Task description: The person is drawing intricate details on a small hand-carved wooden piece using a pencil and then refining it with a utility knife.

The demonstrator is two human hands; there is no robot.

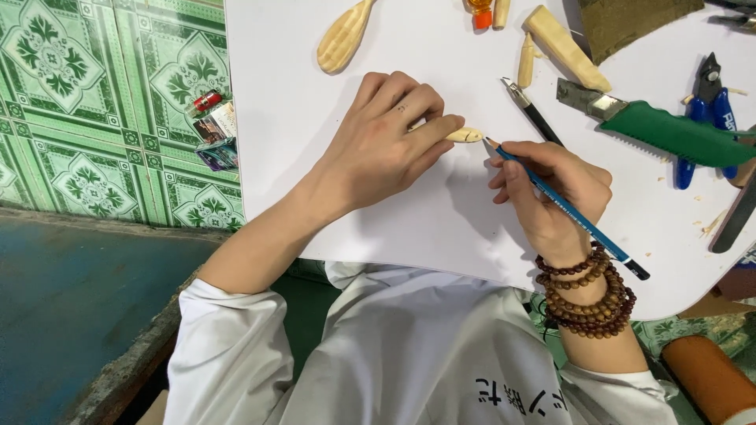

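Observation:
My left hand point(386, 142) lies flat on the white table point(441, 228) and pins down a small pale wooden piece point(466, 135) under its fingertips; only the piece's right end shows, with a dark pencil mark on it. My right hand point(551, 193) grips a blue pencil point(563, 208). The pencil's tip sits just right of the wooden piece, almost touching it. Brown bead bracelets point(587, 303) circle my right wrist.
A carved wooden spoon-like blank point(344, 35), pale wood sticks point(565, 46), a dark-handled knife point(531, 110), a green-handled saw point(669, 130) and blue pliers point(709, 110) lie toward the table's far side. Green patterned floor tiles point(102, 102) are at left, with small packets point(214, 134) on them.

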